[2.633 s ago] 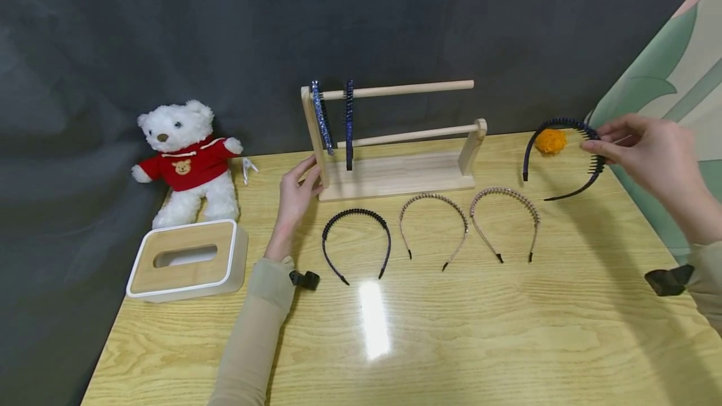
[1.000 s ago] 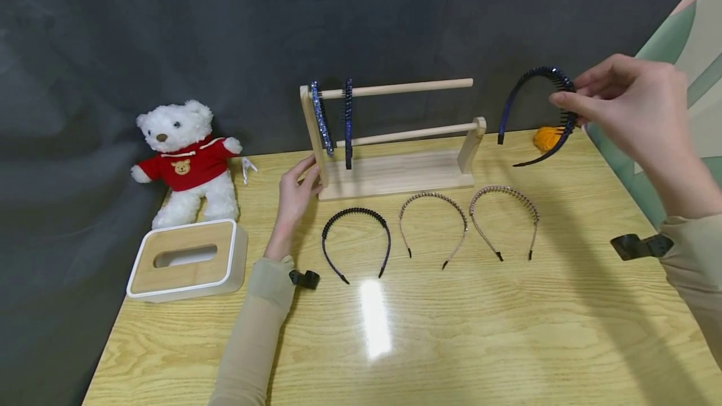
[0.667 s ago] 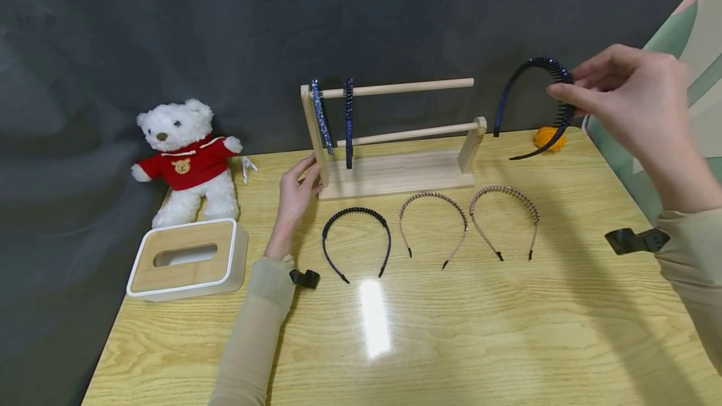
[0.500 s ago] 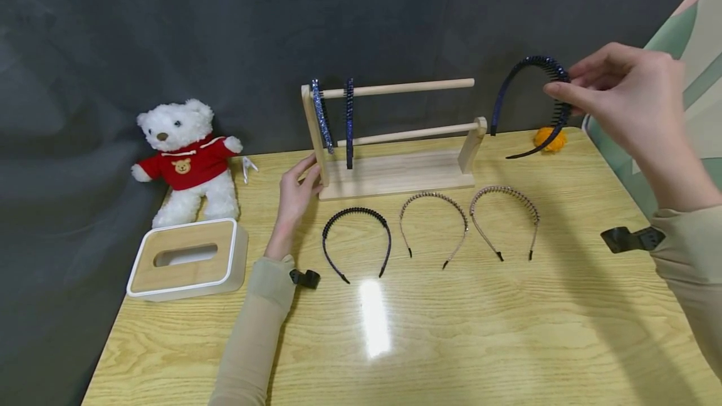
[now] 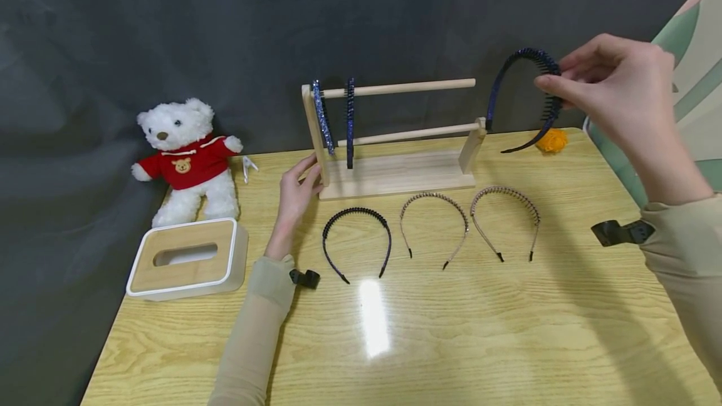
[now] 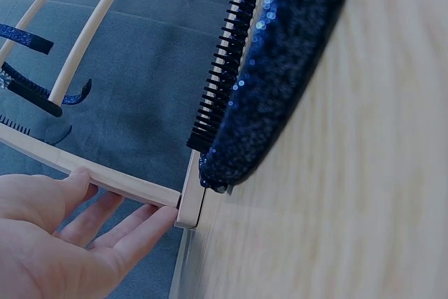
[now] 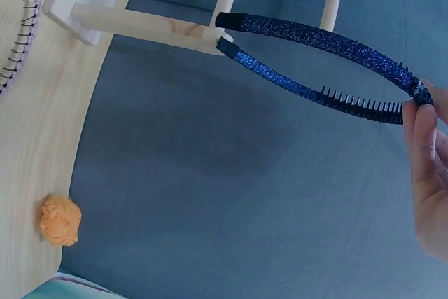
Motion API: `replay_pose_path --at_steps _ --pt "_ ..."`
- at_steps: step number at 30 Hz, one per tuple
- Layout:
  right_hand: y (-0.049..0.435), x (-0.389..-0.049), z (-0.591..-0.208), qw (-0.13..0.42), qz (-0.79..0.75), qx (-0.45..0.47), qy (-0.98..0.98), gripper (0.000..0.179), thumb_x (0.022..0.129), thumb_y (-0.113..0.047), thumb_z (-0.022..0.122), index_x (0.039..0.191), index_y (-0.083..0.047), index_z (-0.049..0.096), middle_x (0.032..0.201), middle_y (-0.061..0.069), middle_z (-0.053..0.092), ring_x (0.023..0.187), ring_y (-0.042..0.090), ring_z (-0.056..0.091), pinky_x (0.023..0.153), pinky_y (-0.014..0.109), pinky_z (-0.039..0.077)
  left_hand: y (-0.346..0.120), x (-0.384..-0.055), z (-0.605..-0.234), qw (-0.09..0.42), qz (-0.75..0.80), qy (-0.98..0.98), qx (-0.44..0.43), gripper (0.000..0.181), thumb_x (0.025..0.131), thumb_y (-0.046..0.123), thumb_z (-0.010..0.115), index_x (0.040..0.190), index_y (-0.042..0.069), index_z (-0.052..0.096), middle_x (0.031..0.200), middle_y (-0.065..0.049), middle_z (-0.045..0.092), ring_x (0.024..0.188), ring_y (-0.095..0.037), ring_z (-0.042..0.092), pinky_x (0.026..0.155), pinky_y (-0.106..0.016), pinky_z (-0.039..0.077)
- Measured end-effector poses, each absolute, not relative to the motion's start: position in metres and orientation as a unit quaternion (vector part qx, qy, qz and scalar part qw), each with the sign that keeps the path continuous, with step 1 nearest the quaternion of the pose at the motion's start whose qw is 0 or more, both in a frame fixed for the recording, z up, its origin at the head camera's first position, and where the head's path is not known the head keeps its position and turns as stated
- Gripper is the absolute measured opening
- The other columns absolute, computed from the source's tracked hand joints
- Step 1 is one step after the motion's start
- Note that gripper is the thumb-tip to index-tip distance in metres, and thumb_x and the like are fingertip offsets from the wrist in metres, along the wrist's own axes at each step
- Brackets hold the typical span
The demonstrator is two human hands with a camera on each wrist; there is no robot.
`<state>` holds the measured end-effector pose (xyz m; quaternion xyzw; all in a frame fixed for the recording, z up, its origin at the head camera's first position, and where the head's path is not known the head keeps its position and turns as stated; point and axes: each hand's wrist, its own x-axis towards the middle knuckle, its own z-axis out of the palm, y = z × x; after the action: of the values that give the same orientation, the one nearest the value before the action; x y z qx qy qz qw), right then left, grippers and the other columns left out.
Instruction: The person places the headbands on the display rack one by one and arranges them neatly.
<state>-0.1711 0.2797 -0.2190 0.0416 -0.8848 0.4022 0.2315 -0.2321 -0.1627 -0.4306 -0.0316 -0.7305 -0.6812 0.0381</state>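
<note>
My right hand (image 5: 626, 80) pinches a dark blue toothed headband (image 5: 496, 89) by its side, raised over the table just right of the wooden headband rack (image 5: 406, 175). Its two ends point down in the head view; in the right wrist view the headband (image 7: 350, 48) overlaps the rack's end. My left hand (image 5: 298, 190) grips the rack's left upright, thumb on one side and fingers on the other (image 6: 133, 236). Near that upright, a glittery blue headband (image 5: 323, 119) and a dark blue one (image 5: 350, 124) hang from the upper rod (image 5: 414, 87).
In front of the rack lie a black-toothed headband (image 5: 356, 210) and two pinkish ones, one in the middle (image 5: 433, 195) and one at right (image 5: 504, 190). An orange pompom-like ball (image 5: 553, 141) sits at the back right. A white teddy bear (image 5: 186, 168) and a tissue box (image 5: 186, 259) stand left.
My right hand has lifted the dark blue headband from beside the orange ball and carried it up and left toward the rack. The left hand has stayed on the upright.
</note>
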Motion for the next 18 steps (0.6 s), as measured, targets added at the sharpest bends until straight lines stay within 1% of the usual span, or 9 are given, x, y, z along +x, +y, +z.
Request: replay_pose_path --at_steps 5,12,18 --pt "0.276 -0.172 -0.217 0.240 0.383 0.038 -0.891 0.020 0.093 -0.019 0.087 0.098 -0.032 0.072 0.079 -0.033 0.065 0.062 -0.015 0.061 0.068 0.002 0.047 -0.162 -0.231 -0.430 0.035 -0.682 -0.730 -0.031 0.042 0.112 0.009 0.058 0.154 0.004 0.057 0.159 -0.019 0.052 0.128 -0.046 0.064 0.103 -0.045 0.062" --pt "0.267 -0.173 -0.215 0.232 0.409 0.039 -0.882 0.019 0.091 -0.017 0.089 0.098 -0.028 0.074 0.079 -0.028 0.068 0.061 -0.011 0.063 0.067 0.002 0.050 -0.164 -0.231 -0.430 0.035 -0.685 -0.727 -0.032 0.042 0.112 0.010 0.057 0.154 0.004 0.057 0.158 -0.019 0.052 0.128 -0.046 0.064 0.104 -0.044 0.061" --pt "0.260 -0.175 -0.214 0.232 0.411 0.043 -0.880 0.018 0.091 -0.017 0.089 0.098 -0.025 0.075 0.078 -0.027 0.068 0.061 -0.010 0.064 0.066 0.002 0.051 -0.164 -0.232 -0.431 0.032 -0.686 -0.726 -0.034 0.042 0.112 0.011 0.057 0.154 0.005 0.056 0.159 -0.019 0.051 0.131 -0.046 0.062 0.106 -0.044 0.060"
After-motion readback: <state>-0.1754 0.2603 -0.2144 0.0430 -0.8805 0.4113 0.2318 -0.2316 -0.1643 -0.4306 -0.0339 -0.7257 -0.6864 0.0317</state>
